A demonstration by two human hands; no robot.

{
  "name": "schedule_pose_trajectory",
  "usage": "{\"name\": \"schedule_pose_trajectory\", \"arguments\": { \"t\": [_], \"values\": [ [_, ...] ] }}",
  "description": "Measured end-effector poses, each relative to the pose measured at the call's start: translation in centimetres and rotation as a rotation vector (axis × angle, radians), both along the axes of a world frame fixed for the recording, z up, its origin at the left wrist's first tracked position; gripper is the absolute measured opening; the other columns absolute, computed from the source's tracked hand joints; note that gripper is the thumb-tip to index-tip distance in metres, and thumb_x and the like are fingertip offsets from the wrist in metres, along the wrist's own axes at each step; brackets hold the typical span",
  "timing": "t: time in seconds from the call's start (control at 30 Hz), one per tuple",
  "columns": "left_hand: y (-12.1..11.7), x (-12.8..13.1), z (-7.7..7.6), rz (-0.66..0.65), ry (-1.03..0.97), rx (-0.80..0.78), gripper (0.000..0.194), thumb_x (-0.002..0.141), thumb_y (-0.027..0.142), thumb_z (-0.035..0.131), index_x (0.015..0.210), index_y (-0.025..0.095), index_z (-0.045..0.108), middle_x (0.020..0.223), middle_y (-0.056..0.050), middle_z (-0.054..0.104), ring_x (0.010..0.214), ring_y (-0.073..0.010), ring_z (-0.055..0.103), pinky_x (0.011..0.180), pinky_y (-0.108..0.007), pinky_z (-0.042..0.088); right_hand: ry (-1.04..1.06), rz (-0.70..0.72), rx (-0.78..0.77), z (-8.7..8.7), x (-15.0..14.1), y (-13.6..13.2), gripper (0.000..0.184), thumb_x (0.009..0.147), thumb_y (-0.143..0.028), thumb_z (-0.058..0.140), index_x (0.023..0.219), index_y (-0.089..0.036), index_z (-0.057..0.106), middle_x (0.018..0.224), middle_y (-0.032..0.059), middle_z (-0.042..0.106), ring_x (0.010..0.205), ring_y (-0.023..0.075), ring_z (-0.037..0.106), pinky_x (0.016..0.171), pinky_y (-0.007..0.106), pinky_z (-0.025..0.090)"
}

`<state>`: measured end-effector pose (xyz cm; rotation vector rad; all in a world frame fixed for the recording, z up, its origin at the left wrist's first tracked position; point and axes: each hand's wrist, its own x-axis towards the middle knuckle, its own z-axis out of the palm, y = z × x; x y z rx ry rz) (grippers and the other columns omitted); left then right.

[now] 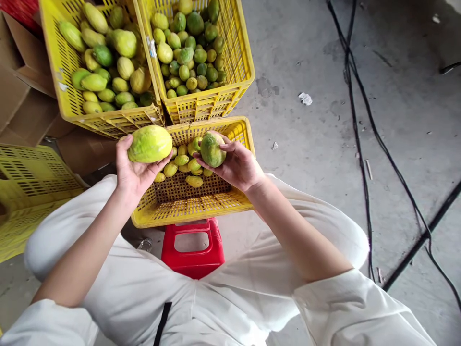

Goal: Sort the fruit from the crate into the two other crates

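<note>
My left hand [132, 174] is closed round a large yellow-green lemon [150, 144], thumb on its left end and fingers beneath. In my right hand [239, 163] is a smaller, rounder green lemon [213, 149] with a mottled skin, gripped between thumb and fingers. Both fruits are held up over the near yellow crate [194, 214]. Inside that crate lie several small yellow lemons [194, 181], gathered toward its far side. My right hand hides part of them.
Behind stand a left yellow crate [108, 126] of larger lemons and a right yellow crate [207, 103] of smaller, greener ones. A red stool [194, 259] shows between my legs. Cardboard boxes [25, 103] and another yellow crate [32, 178] sit left. Black cables [355, 120] cross the floor.
</note>
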<state>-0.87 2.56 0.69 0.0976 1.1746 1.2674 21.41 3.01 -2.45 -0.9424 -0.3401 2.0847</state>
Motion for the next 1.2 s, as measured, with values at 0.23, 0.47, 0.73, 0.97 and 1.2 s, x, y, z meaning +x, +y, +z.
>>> {"name": "schedule_pose_trajectory", "arguments": {
  "t": [0.23,0.47,0.73,0.97,1.2],
  "values": [
    [-0.2,0.3,-0.3,-0.029,0.051,0.021,0.017,0.095,0.04,0.059,0.107,0.029,0.061,0.109,0.002,0.076,0.127,-0.0243,0.061,0.103,-0.043,0.057,0.024,-0.016,-0.031,0.4,0.0,0.2,0.033,0.08,-0.022,0.06,0.112,-0.027,0.062,0.108,0.0004,0.076,0.117,0.0262,0.073,0.108,0.049,0.057],
    [0.3,-0.2,-1.0,-0.021,-0.006,-0.048,0.035,0.091,0.06,0.059,0.105,0.028,0.063,0.108,-0.003,0.076,0.128,-0.0303,0.059,0.094,-0.038,0.054,0.018,-0.036,-0.008,0.0,-0.1,0.2,0.025,0.085,-0.028,0.069,0.108,-0.027,0.059,0.106,0.0001,0.075,0.109,0.0228,0.074,0.101,0.043,0.062],
    [0.2,-0.2,-0.5,-0.129,-0.148,-0.098,0.048,0.094,0.064,0.055,0.115,0.021,0.063,0.103,-0.007,0.071,0.1,-0.0203,0.066,0.071,-0.023,0.057,-0.039,0.047,0.006,-0.6,-0.4,-0.3,0.042,0.072,-0.034,0.086,0.103,-0.027,0.058,0.09,-0.0049,0.07,0.07,0.0116,0.071,0.057,0.02,0.059],
    [0.1,-0.2,0.0,-0.233,-0.171,-0.024,0.055,0.093,0.067,0.05,0.108,0.016,0.067,0.099,-0.012,0.072,0.092,-0.0244,0.067,0.061,-0.027,0.056,-0.031,-0.041,-0.039,0.0,0.2,0.4,0.03,0.082,-0.043,0.062,0.106,-0.025,0.065,0.106,0.0049,0.077,0.112,0.027,0.073,0.087,0.04,0.067],
    [-0.4,0.0,0.1,-0.247,-0.003,0.021,0.054,0.087,0.07,0.061,0.116,0.025,0.066,0.109,-0.009,0.073,0.111,-0.0309,0.066,0.081,-0.038,0.059,-0.072,0.011,0.008,0.6,0.2,0.3,0.042,0.08,-0.056,0.071,0.108,-0.026,0.065,0.104,0.0048,0.076,0.11,0.0264,0.075,0.092,0.04,0.067]
  ]
}}
